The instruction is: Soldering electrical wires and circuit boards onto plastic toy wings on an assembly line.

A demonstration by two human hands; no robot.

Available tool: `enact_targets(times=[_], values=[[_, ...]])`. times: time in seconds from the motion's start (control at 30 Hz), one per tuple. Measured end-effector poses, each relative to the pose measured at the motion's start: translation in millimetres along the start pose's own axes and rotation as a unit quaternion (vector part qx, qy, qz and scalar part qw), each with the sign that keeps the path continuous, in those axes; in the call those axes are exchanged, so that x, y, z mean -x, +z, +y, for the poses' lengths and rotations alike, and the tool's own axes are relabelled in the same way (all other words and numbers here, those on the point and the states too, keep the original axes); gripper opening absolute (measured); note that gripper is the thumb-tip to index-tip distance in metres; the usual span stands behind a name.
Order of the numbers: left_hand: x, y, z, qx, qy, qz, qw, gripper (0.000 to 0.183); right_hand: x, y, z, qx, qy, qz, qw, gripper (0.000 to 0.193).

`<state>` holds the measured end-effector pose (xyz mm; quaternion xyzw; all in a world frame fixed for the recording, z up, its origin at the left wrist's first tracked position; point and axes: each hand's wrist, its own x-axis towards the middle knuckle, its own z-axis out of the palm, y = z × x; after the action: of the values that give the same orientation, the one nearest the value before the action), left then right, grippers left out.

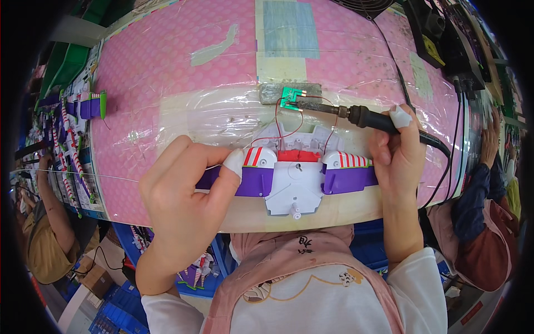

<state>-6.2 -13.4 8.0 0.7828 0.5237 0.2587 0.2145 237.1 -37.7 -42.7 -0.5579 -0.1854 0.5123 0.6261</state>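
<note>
Pinching solder wire, left hand [178,195]; right hand [397,147] angling soldering iron [361,116]

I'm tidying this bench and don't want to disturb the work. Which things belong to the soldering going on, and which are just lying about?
In use:
- soldering iron in the right hand
- green circuit board with red wires
- white and purple toy wing assembly, steadied by the left hand

Lying about:
- second purple toy part at the table's left edge
- blue crates below
</note>
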Motion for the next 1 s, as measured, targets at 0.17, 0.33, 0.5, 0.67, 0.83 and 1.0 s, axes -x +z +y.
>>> enact_targets(times=[0.17,0.33,0.5,0.67,0.83,1.0], values=[[-1,2,-1,0.004,0.006,-0.004,1.000,0.008,1,0,1,-0.006,0.004,0.006,1.000,0.019],[-2,-4,0,-0.001,-0.001,0.003,1.000,0.007,-1,-6,2,-0.060,-0.005,-0.004,0.998,0.017],[-10,-14,3,-0.023,-0.046,0.009,0.999,0.007,-6,-14,0,-0.130,0.019,-0.011,0.991,0.018],[-14,-8,5,-0.012,-0.019,0.004,1.000,0.007,-2,-7,3,-0.054,-0.022,-0.018,0.998,0.020],[-12,-5,4,-0.014,-0.014,-0.012,1.000,0.007,-1,-3,2,-0.015,-0.029,-0.026,0.999,0.020],[-11,-6,3,-0.014,-0.014,-0.014,1.000,0.007,-1,-5,3,-0.044,-0.031,-0.009,0.999,0.021]])
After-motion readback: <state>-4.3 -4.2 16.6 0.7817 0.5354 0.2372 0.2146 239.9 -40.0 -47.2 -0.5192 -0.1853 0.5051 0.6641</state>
